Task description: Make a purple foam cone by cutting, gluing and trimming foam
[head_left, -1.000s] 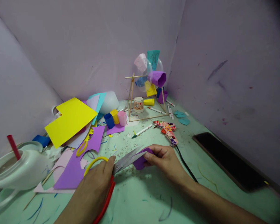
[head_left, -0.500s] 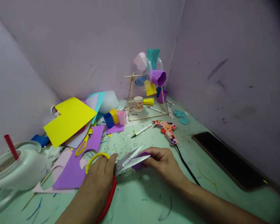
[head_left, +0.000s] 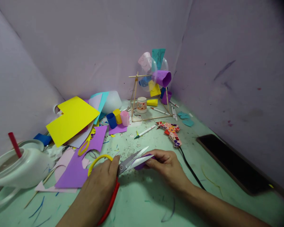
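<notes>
Scissors with a yellow and a red handle loop are in my left hand, its fingers wrapped round the handles. Their blades point right and stand a little apart. A small purple paper piece lies at the blades, partly hidden behind them. My right hand pinches this piece between thumb and fingers, close to the blade tips. Both hands are just above the green table.
Paper sheets, a yellow one on top, and a white teapot are at the left. Behind stands a stick frame with coloured paper cups. A patterned glue gun and a phone lie at the right.
The view has shifted slightly, so the background sits a little further right. Both hands keep nearly the same pose, and the scissor blades are still apart at the purple paper.
</notes>
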The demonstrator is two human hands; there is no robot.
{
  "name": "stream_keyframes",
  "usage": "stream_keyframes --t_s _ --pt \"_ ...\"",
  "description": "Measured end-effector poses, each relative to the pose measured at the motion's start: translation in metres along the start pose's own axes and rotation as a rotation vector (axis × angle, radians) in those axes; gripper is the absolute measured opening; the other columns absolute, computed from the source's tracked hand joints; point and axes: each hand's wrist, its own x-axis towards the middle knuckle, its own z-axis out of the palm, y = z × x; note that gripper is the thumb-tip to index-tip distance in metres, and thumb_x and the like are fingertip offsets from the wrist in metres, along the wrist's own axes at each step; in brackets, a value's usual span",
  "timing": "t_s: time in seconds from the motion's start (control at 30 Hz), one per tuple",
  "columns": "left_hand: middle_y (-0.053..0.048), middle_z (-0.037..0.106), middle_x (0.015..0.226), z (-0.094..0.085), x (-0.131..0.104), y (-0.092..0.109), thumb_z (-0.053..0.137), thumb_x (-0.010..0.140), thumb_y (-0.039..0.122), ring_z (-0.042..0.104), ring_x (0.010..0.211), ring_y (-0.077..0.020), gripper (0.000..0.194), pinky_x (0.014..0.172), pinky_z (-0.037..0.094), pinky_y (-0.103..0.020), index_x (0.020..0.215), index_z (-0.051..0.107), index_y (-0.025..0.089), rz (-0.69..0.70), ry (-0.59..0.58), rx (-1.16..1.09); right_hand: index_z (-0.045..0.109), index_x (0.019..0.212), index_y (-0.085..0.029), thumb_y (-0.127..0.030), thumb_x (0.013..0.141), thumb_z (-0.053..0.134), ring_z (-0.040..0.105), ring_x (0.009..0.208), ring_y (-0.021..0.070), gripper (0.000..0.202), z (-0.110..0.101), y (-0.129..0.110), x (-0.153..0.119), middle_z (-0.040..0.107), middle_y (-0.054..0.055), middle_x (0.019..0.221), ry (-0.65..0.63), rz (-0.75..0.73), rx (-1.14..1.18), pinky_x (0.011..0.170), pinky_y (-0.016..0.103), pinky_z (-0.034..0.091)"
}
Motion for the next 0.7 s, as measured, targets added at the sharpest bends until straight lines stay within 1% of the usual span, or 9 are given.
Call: stream_keyframes --t_s 0.07,0.23,0.4,0.53,0.63,0.7 --pt "-0.021 0.066 0.105 -0.003 0.002 0.000 0.028 0.078 0.001 0.066 0.092 -0.0288 0.051 0.077 0.055 -0.046 0.125 0.048 0.006 0.002 -0.036 0.008 0.077 0.071 -0.022 -0.018 0.066 0.070 0.068 0.063 0.0146 0.009 0.000 0.000 0.000 0.075 0.000 0.065 -0.002 -0.009 -0.002 0.065 0.026 0.054" --pt "-0.022 0.066 0.106 -0.014 0.008 0.003 0.028 0.077 -0.001 0.066 0.094 -0.0297 0.052 0.079 0.054 -0.047 0.126 0.048 0.004 -0.022 -0.205 0.005 0.078 0.072 -0.022 -0.018 0.067 0.071 0.068 0.063 0.0138 0.009 0.000 0.001 0.000 0.075 0.000 0.066 -0.005 -0.017 -0.014 0.065 0.024 0.053" --pt "-0.023 0.064 0.111 -0.016 0.009 0.005 0.028 0.079 -0.001 0.065 0.098 -0.0307 0.053 0.082 0.053 -0.048 0.128 0.046 0.004 -0.046 -0.287 -0.021 0.078 0.074 -0.021 -0.019 0.068 0.069 0.068 0.062 0.0148 0.011 0.000 0.001 -0.001 0.074 0.001 0.063 -0.011 -0.015 -0.019 0.065 0.025 0.053" --pt "-0.023 0.065 0.109 -0.015 0.007 0.003 0.028 0.079 0.000 0.066 0.095 -0.0311 0.052 0.078 0.054 -0.048 0.128 0.046 0.004 -0.030 -0.270 -0.027 0.078 0.073 -0.021 -0.018 0.068 0.069 0.068 0.062 0.0143 0.011 -0.001 0.000 0.000 0.074 0.001 0.064 -0.012 -0.014 -0.027 0.065 0.024 0.053" --pt "-0.021 0.067 0.104 -0.014 0.006 0.001 0.028 0.078 0.000 0.068 0.090 -0.0299 0.051 0.073 0.056 -0.046 0.124 0.049 0.005 -0.001 -0.213 -0.035 0.078 0.073 -0.020 -0.017 0.068 0.068 0.067 0.062 0.0140 0.012 -0.001 0.000 0.000 0.073 0.001 0.063 -0.014 -0.013 -0.034 0.064 0.024 0.052" --pt "-0.020 0.068 0.100 -0.011 0.005 -0.001 0.028 0.078 0.000 0.069 0.085 -0.0291 0.050 0.069 0.057 -0.045 0.123 0.050 0.005 0.020 -0.152 -0.037 0.078 0.073 -0.020 -0.017 0.068 0.068 0.067 0.062 0.0140 0.012 -0.001 0.000 0.000 0.073 0.001 0.062 -0.017 -0.012 -0.035 0.064 0.023 0.052"
